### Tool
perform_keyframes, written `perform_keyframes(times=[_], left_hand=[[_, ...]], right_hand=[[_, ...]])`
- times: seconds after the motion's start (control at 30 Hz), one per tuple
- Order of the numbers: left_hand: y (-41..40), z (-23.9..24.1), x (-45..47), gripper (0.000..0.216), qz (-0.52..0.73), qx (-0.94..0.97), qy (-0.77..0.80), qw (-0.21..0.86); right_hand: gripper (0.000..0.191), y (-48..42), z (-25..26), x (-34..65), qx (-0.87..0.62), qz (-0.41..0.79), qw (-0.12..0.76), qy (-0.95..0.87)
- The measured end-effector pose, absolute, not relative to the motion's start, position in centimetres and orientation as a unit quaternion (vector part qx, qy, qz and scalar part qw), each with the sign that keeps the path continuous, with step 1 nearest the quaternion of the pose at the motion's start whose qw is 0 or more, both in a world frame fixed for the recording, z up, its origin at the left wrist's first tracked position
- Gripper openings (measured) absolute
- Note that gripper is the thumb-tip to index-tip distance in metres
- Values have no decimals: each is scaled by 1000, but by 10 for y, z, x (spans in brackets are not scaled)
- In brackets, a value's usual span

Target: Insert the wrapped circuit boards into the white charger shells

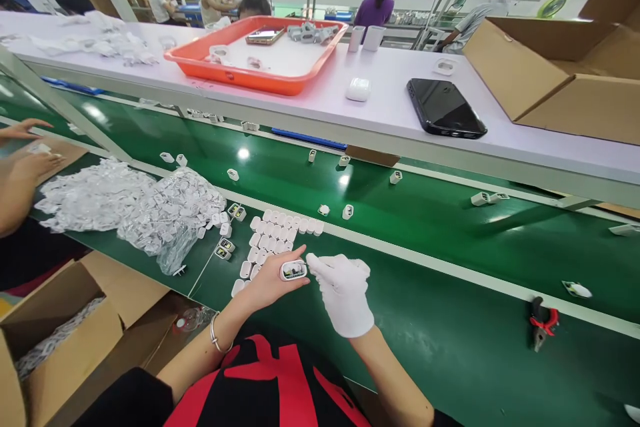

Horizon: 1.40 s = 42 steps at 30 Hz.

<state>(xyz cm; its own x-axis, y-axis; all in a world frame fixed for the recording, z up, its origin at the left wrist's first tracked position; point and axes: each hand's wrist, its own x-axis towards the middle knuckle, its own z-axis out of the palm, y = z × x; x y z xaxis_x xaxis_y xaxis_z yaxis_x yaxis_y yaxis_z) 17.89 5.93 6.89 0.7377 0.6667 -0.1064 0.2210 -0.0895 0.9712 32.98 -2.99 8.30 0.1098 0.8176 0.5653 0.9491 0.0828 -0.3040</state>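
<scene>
My bare left hand [270, 278] is closed around a white charger housing [293, 271]. The housing's open end faces up, showing a circuit board and small parts inside. Just to its right is my right hand [345, 293] in a white glove, thumb and fingers pinched together at the housing's edge. Whatever lies between those fingertips is too small to make out. Rows of white housings [275, 230] stand on the green table beyond my left hand. Left of them sit housings with parts showing inside [225, 249].
Piles of small white parts [173, 207] lie left, near a co-worker's hands [35, 153]. Red-handled pliers [543, 323] rest at right. Spaced-out housings sit on the green conveyor belt [430, 213]. A shelf above holds an orange tray [300, 85], a phone [445, 108] and a cardboard box [545, 73].
</scene>
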Motion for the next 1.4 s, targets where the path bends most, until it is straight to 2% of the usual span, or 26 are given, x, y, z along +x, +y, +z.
perform_keyframes(times=[0.1,0.23,0.43,0.57,0.7,0.83,0.9,0.97,1.07,1.17,1.3,1.4], left_hand=[[57,71,175,61,184,709,316,603],[58,78,170,57,169,712,294,615],[62,94,163,30,153,742,239,607],[62,97,160,39,141,742,245,608],[60,94,157,33,129,736,248,617],[58,90,152,52,156,724,261,619],[58,89,148,60,162,727,268,611],[60,89,143,63,160,728,273,608],[63,86,135,63,160,723,280,611],[64,75,127,62,174,710,310,608],[62,45,121,69,193,694,365,590],[62,22,119,79,194,698,386,571]], right_hand=[[36,-29,82,325,-670,-115,333,-653],[36,-28,90,318,-666,-110,301,-674],[34,-20,95,307,-618,-138,247,-733],[31,-23,95,311,-606,-125,245,-747],[34,-28,101,312,-624,-102,264,-729],[35,-29,107,303,-612,-107,258,-740],[39,-30,103,306,-619,-73,261,-737],[41,-33,90,318,-644,10,277,-713],[33,-39,49,341,-755,132,306,-565],[32,-45,-2,351,-859,126,287,-404],[32,-45,-44,334,-886,104,276,-358],[35,-27,-41,304,-846,136,347,-381]])
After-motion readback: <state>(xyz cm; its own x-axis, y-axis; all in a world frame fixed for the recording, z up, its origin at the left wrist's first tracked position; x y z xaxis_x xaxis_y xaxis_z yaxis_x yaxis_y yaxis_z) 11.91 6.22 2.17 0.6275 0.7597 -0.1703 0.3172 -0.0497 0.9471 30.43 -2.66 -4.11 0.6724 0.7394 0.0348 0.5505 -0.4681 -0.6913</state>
